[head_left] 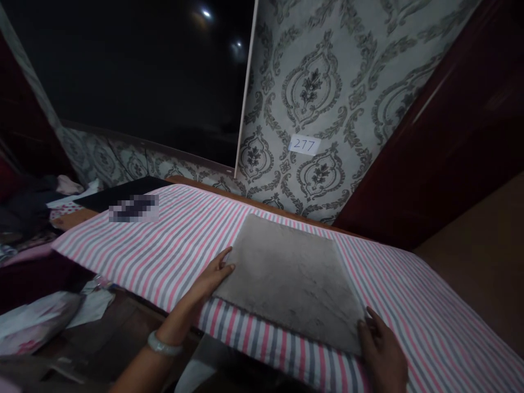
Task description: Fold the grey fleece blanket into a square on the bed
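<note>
A grey, soft-looking rectangular piece of cloth (286, 273) lies flat on a striped cover in pink, grey and white (176, 240). Faint creases cross its surface, and its near edge runs close to the front of the table. At its left edge rests my left hand (215, 275), thumb and forefinger apart, the thumb touching the cloth. My right hand (382, 346) is at the near right corner, its thumb against the edge and the forefinger set apart from it; the other fingers are partly hidden. Around my left wrist is a pale bangle (164, 345).
A large dark screen (143, 71) hangs on the patterned wall (347, 82), beside a label reading 277 (305, 144). A pixelated dark item (134, 208) lies on the cover's far left. Clothes (24, 207) are heaped at left. A dark red panel (434, 120) rises at right.
</note>
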`<state>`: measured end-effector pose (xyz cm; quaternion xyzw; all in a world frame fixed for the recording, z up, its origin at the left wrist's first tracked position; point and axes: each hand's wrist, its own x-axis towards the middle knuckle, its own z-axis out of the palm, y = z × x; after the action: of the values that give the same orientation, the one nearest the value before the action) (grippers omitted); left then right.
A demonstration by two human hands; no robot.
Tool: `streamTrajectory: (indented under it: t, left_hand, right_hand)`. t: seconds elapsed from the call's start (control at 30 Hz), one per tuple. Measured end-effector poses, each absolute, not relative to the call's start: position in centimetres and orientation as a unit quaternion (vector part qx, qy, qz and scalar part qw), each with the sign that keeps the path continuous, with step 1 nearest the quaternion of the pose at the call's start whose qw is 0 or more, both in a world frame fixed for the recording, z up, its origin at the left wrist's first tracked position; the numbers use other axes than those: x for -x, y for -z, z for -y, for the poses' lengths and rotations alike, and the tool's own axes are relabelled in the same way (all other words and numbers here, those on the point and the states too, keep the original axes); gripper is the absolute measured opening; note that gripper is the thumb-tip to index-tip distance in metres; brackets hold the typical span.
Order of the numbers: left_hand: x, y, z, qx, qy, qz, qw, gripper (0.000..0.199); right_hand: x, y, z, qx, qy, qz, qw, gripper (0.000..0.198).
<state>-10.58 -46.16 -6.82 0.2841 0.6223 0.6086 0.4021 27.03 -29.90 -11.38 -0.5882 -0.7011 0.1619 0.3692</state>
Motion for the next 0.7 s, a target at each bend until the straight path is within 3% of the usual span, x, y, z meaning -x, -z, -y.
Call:
streamTrajectory:
  t: [0.1,0.2,0.33,0.5,0.7]
  left_hand:
    - [10.2,6.2,46.4,-0.254,-0.640,-0.592,0.419,0.095]
    - [9.8,5.4,46.1,-0.246,-0.651,-0.583,0.419,0.097]
    - [9.0,3.7,45.1,-0.256,-0.676,-0.564,0.399,0.101]
    - [8.0,1.8,43.6,-0.278,-0.691,-0.540,0.392,0.099]
    - [8.3,1.9,42.0,-0.267,-0.727,-0.498,0.390,0.074]
  right_hand:
    - [-25.3,11.1,30.4,0.499,-0.071,0.761,0.409,0.066]
    - [-20.8,10.2,32.7,0.383,-0.101,0.823,0.407,0.050]
    - [-13.1,8.3,36.3,0.222,-0.179,0.893,0.348,0.068]
    - [-6.8,6.2,38.7,0.197,-0.241,0.903,0.297,0.095]
    - [-5.5,5.3,37.7,0.223,-0.283,0.869,0.338,0.085]
